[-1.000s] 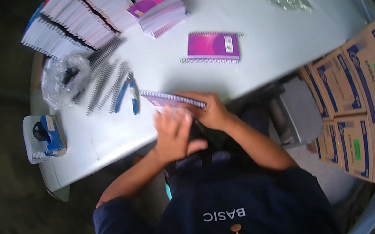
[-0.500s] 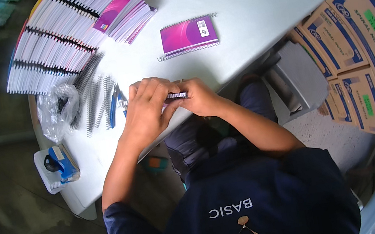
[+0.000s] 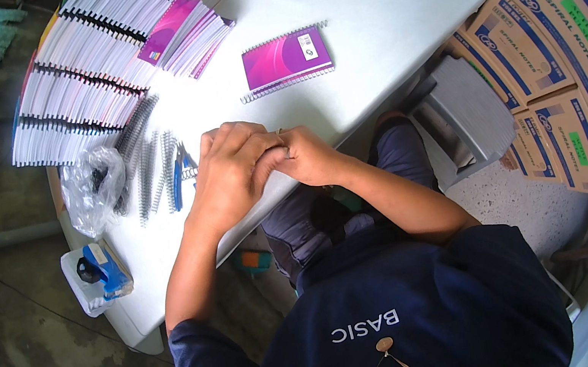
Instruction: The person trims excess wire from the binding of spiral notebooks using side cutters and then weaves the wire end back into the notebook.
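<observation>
Both of my hands meet at the table's near edge, with fingers curled around a small spiral notebook that they now almost entirely hide. My left hand [image 3: 232, 169] grips it from the left, thumb pressed toward the right hand. My right hand [image 3: 314, 156] closes on the other end, fingertips touching the left ones. A bit of wire coil [image 3: 189, 174] sticks out left of my left hand. Beside it lie blue-handled pliers [image 3: 177, 185] and several loose wire coils [image 3: 150, 177]. Farther off, a purple notebook [image 3: 273, 62] lies flat with coils along two sides.
A stack of purple notebooks [image 3: 170, 31] stands at the back left, beside rows of white page blocks [image 3: 79, 81]. A clear plastic bag [image 3: 82, 205] and a blue tape dispenser [image 3: 110, 268] are at the left. Right of the table [image 3: 369, 25] are a grey bin [image 3: 478, 108] and cartons [image 3: 519, 48].
The notebook's edge, visible between my hands before, is now covered by my fingers. My hands have drawn slightly closer together. The whole view has shifted a little.
</observation>
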Available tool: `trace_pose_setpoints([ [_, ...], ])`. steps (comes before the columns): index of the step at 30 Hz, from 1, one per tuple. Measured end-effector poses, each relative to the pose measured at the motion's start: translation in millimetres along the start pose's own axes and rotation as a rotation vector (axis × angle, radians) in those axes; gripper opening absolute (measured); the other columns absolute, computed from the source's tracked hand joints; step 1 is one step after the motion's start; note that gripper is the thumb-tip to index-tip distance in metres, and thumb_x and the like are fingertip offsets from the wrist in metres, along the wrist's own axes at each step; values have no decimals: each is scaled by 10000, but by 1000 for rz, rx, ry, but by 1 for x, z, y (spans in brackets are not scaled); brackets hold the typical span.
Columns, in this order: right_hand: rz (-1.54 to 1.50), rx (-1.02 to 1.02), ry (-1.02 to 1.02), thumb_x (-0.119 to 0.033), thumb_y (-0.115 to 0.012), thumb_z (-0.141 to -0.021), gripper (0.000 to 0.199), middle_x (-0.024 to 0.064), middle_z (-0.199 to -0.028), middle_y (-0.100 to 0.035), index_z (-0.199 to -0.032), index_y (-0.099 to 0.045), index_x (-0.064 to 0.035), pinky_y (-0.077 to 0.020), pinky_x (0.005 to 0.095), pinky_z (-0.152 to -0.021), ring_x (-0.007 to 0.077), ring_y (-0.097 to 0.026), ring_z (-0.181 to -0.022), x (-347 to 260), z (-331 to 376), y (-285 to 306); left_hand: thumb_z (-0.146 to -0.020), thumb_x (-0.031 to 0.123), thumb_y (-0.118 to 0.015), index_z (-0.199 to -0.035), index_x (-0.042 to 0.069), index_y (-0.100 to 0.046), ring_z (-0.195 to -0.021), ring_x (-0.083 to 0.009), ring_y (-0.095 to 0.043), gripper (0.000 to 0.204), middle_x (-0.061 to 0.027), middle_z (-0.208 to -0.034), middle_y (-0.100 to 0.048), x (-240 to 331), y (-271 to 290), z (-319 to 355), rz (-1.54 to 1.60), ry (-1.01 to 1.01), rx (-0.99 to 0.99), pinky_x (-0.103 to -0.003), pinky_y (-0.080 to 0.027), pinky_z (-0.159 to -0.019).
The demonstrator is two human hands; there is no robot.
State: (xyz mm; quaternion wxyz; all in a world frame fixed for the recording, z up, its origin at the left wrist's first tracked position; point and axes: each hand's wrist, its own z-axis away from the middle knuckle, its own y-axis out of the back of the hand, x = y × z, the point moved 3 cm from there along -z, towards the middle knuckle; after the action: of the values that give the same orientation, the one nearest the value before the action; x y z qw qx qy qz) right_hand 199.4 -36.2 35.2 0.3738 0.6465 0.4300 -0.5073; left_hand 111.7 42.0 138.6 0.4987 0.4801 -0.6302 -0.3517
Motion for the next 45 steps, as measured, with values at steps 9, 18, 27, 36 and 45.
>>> trace_pose_setpoints([
  [9, -110, 12, 17, -79, -649, -801, 231, 173, -887, -673, -1008, -638, 23, -480, 335, -709, 238, -648, -804, 3, 1, -1, -793, 179, -692, -960, 112, -672, -908, -210, -565, 181, -32, -953, -623, 6, -1, -1, 60, 49, -26, -333, -358, -804],
  [18, -15, 3, -2, -1, -583, -811, 169, 175, -877, -668, -971, -632, 14, -480, 336, -687, 228, -639, -774, 0, 2, 0, -705, 179, -758, -924, 108, -665, -858, -213, -582, 248, -41, -945, -631, 9, -3, 2, -73, 20, 16, -332, -363, -785],
  [27, -154, 375, 306, -29, -603, -839, 166, 104, -943, -626, -1003, -589, -9, -436, 305, -873, 200, -570, -970, -43, -7, 35, -706, 209, -763, -917, 94, -671, -890, -258, -616, 258, -81, -915, -661, -1, 37, -27, -130, 177, 199, -361, -415, -804],
  [36, 637, 135, 153, -13, -619, -795, 318, 120, -1280, -558, -1111, -632, -43, -356, 396, -1043, 305, -441, -1270, 3, -25, 136, -750, 266, -739, -1099, 67, -629, -1027, -324, -584, 417, -147, -1160, -604, -79, -71, -45, 34, 204, 495, -411, -471, -865],
  [45, 742, 482, 31, -200, -697, -807, 365, 208, -1216, -573, -1095, -630, 14, -318, 423, -1063, 342, -512, -1178, 14, -13, 128, -667, 278, -804, -995, 44, -653, -857, -279, -615, 430, -115, -896, -677, -67, -73, -39, 11, 375, 369, -392, -473, -825],
])
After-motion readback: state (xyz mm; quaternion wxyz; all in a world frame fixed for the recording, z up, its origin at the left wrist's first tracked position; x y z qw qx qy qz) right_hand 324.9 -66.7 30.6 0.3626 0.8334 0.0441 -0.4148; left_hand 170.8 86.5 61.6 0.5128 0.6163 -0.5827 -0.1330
